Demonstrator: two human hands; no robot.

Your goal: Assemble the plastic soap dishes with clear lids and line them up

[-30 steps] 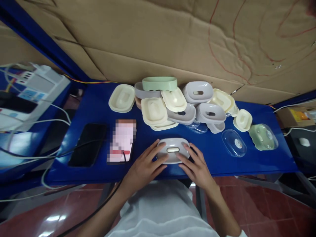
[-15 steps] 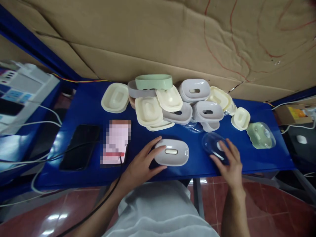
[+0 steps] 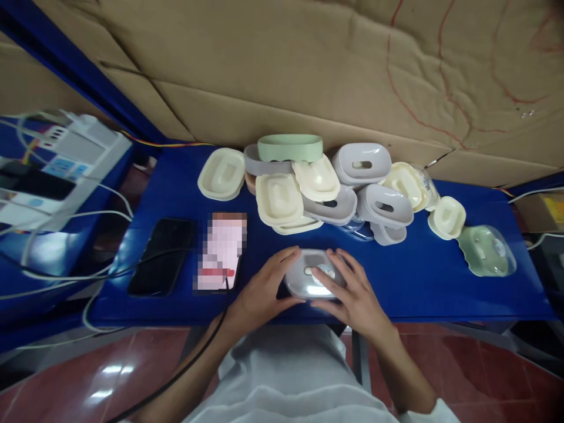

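A grey oval plastic box [image 3: 296, 271] rests near the table's front edge, with a clear domed lid [image 3: 318, 290] over its top. My left hand [image 3: 268, 282] wraps round the box's left side, fingertips at the back and thumb at the front. On the right, my right hand [image 3: 352, 291] grips the clear lid, with one finger across its top near the round knob. Whether the lid is fully seated on the box I cannot tell. Behind them lies a pile of cream lids [image 3: 279, 200], grey slotted trays [image 3: 385, 205] and a green tray [image 3: 289, 148].
Two phones lie at the left, one dark [image 3: 161, 257] and one with a lit, blurred screen [image 3: 222, 249]. A black cable crosses over my left forearm. A green box with a clear lid [image 3: 487, 251] sits at the right. Cardboard [image 3: 264, 59] stands behind the blue table [image 3: 440, 288].
My right hand has brought the clear lid leftward from the table onto the grey box. My left hand still holds the box. The view has shifted slightly.
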